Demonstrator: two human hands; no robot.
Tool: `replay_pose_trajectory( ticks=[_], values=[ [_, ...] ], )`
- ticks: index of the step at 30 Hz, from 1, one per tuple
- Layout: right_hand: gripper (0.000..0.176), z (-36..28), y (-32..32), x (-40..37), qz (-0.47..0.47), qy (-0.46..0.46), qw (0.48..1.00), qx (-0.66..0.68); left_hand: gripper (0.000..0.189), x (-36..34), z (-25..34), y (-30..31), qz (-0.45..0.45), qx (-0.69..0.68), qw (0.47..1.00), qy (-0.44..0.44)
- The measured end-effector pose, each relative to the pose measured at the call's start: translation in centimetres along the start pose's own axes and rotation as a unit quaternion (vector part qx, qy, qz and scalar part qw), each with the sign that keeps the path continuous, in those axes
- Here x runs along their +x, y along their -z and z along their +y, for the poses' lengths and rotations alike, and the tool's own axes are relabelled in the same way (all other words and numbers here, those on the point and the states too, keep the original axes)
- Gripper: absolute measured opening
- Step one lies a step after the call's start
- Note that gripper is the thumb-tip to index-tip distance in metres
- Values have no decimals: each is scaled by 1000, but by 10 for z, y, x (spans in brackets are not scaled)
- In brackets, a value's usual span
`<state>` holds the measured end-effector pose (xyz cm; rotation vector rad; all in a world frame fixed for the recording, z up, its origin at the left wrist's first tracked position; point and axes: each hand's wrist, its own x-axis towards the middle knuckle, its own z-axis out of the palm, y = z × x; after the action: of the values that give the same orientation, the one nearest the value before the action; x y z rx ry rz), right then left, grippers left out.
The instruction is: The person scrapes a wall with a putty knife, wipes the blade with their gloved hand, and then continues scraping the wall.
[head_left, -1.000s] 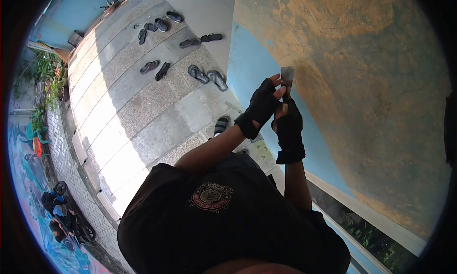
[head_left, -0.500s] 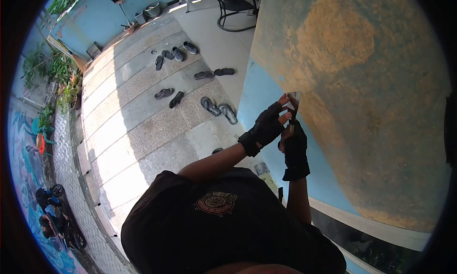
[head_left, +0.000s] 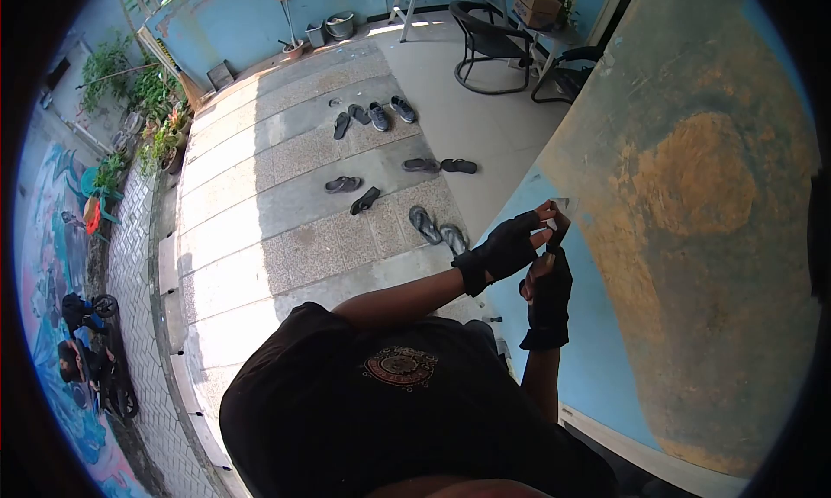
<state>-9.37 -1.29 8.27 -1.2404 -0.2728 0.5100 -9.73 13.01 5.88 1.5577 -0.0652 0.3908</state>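
My right hand (head_left: 549, 299), in a black fingerless glove, is wrapped around the handle of a putty knife (head_left: 563, 224) whose flat metal blade points up and away from me. My left hand (head_left: 509, 245), gloved the same way, reaches across from the left with its bare fingertips pinched at the blade. A small whitish bit shows between those fingers. Both hands are close in front of a blue wall (head_left: 597, 312) that carries a large patch of uneven brown and grey-green coating (head_left: 692, 316).
Several sandals (head_left: 424, 224) and shoes (head_left: 378, 117) lie on the paved floor (head_left: 303, 204) to my left. A black chair (head_left: 491, 48), a stepladder (head_left: 405, 9), a broom (head_left: 290, 18) and a bucket (head_left: 340, 25) stand farther back. A small bike (head_left: 108, 368) is at far left.
My view has swung, so the floor, chair and wall patch appear shifted right and down. Both hands keep their hold on the putty knife, its blade turned slightly.
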Motion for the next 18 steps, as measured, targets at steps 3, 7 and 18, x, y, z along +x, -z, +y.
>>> replay_pose_trajectory(
  ticks=[3,7,18],
  values=[
    [25,-6,-3,4,6,-12,1000,-28,44,0,1,6,-2,32,999,15],
    [31,0,17,17,-22,-26,999,-20,44,6,-5,-2,23,-47,998,15],
    [27,-33,84,15,-7,-40,999,-16,48,27,-13,-74,29,-35,998,50]
  ],
)
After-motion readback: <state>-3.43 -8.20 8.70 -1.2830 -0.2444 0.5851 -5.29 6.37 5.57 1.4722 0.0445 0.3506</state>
